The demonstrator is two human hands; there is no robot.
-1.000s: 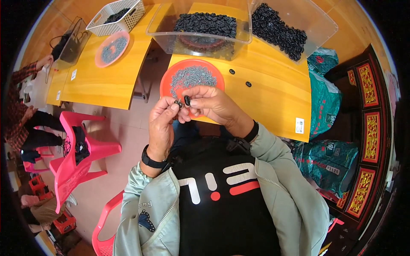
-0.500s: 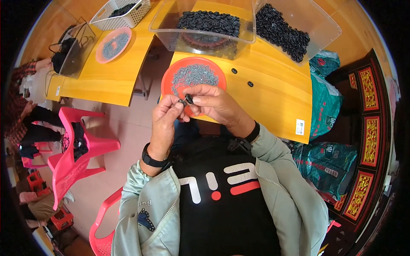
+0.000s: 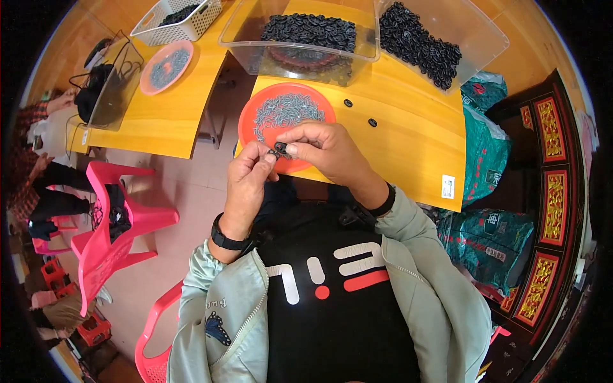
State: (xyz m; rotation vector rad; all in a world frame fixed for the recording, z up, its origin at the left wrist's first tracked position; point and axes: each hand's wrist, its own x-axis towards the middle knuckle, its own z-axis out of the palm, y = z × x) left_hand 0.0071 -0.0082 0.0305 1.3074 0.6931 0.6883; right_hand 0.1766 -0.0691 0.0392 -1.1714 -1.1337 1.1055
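Both hands meet over the near edge of an orange-red plate [image 3: 250,121] heaped with small grey metal pins [image 3: 287,110]. My left hand [image 3: 250,171] pinches a small dark piece [image 3: 273,154] between thumb and fingertips. Close against it, my right hand [image 3: 329,152] grips a small black oval plastic part [image 3: 281,147] with thumb and index finger. The fingers partly cover both pieces, so I cannot tell whether they are joined. On the yellow table beyond my right hand lie two loose black oval parts, one nearer the plate [image 3: 348,103] and one farther right [image 3: 373,122].
A clear bin [image 3: 300,48] and another tub [image 3: 476,54] hold many black parts along the far side. On the left table [image 3: 163,121] are a pink plate [image 3: 151,78] and a white basket [image 3: 203,25]. A pink chair [image 3: 105,265] and a person's sleeve [image 3: 38,112] are further left.
The right hand's fingers have shifted slightly and the black oval part is turned a little. The left hand keeps its pinch in nearly the same place.
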